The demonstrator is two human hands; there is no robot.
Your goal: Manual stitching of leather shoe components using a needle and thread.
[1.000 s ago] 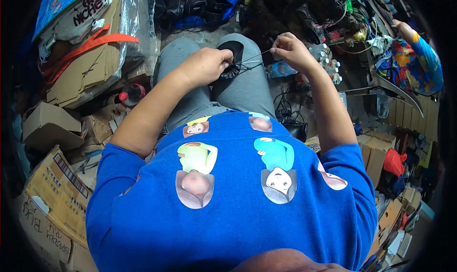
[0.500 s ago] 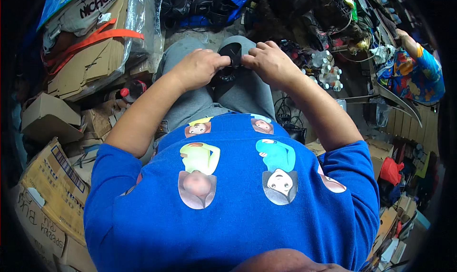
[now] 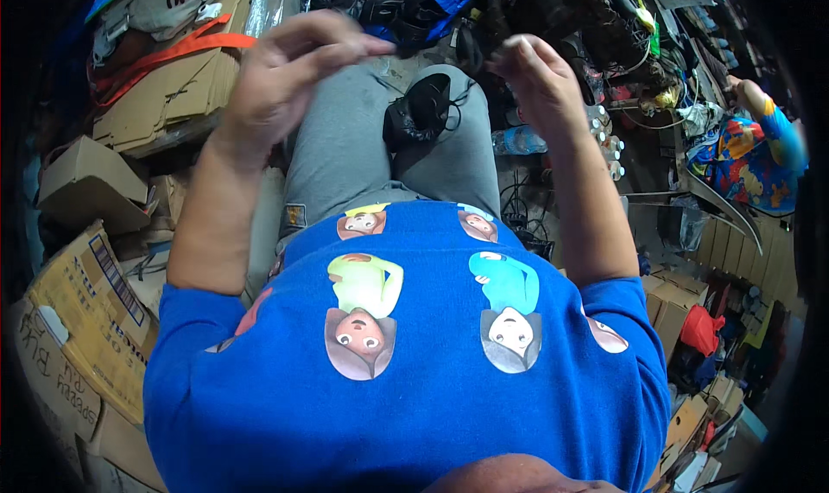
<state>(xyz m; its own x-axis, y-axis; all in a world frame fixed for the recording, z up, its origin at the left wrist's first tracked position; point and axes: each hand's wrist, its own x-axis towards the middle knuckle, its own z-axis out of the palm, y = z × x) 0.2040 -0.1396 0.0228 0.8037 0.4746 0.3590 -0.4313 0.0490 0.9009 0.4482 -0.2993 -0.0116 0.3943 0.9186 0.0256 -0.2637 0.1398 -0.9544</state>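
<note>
hands [image 3: 292,79] raised, well apart; black shoe [image 3: 416,117] on grey-trousered thighs [image 3: 337,139]

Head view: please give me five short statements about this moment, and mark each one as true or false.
1. A black item lies on the grey trousers. True.
2. Both hands are gripping the black item. False: the left hand and the right hand are both apart from it.
3. The blue shirt has printed figures. True.
4. The clear plastic bottles are on the person's left. False: the clear plastic bottles are on the right.
5. An orange strap is on the person's left. True.
</note>
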